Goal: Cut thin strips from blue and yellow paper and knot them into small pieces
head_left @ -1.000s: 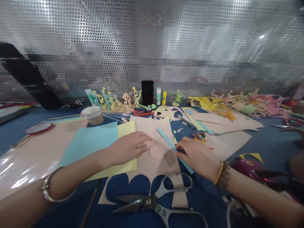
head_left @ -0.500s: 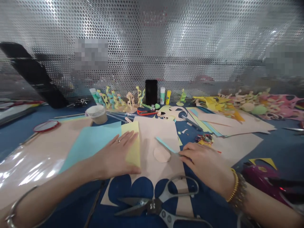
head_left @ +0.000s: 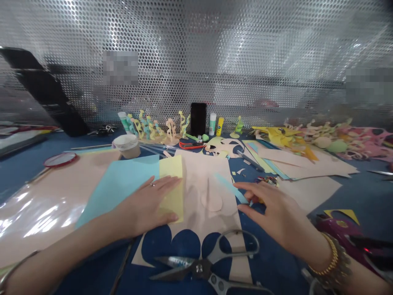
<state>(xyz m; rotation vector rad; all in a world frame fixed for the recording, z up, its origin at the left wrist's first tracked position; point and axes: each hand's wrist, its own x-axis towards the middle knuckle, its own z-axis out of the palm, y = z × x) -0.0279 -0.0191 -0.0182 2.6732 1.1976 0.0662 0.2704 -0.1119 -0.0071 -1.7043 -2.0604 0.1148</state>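
Note:
My left hand (head_left: 150, 200) lies flat with fingers stretched over a yellow paper sheet (head_left: 173, 164) and the light blue paper sheet (head_left: 125, 176) beside it. Between the fingers of my right hand (head_left: 267, 209) is the near end of a narrow blue paper strip (head_left: 230, 186); the strip looks blurred by motion, and the exact grip is partly hidden. A pale pink paper disc (head_left: 212, 202) rests on a pink sheet (head_left: 199, 168) with round cut-outs along its near edge. Across those cut-outs lie scissors (head_left: 199, 268) with parted blades.
Behind the papers are a white-rimmed tub (head_left: 127, 146), small paper curls (head_left: 150, 129), a phone (head_left: 198, 119) and a glue stick (head_left: 212, 124). A utility knife (head_left: 250, 160) and paper sheets (head_left: 301, 162) are to the right. A purple tool (head_left: 340, 233) sits near my right forearm.
My right hand has shifted slightly right, its thumb and fingers further apart, and the blue strip has moved right with it. My left hand stays on the yellow sheet, sliding slightly nearer.

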